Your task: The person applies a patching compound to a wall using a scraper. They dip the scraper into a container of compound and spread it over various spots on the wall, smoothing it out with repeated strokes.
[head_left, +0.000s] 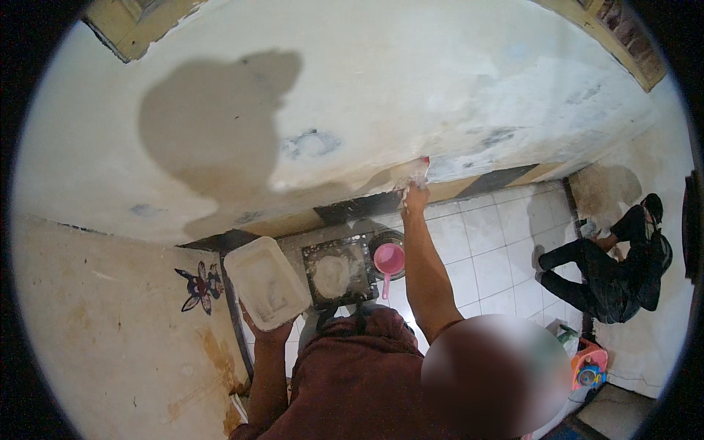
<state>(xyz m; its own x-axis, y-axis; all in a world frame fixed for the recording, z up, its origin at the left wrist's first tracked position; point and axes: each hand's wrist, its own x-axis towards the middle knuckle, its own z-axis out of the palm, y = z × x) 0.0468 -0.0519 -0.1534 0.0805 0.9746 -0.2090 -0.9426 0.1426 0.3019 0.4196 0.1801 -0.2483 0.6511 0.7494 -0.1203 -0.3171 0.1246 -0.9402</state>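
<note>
While your right hand (416, 196) closes around a scraper (422, 170) against the wall (367, 95), centre frame, your left hand (273, 334) grips a pale rectangular tray (253, 265) at lower left, fingers mostly hidden; should that lone hold slacken, the tray could tip toward the black board (357, 275).

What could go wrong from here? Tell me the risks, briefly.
The pale tray, supported by the left hand alone, could tip. The scraper in the right hand, at the patchy wall, might slip and gouge it. The pink dipper, over a dark round container, could be knocked off.
</note>
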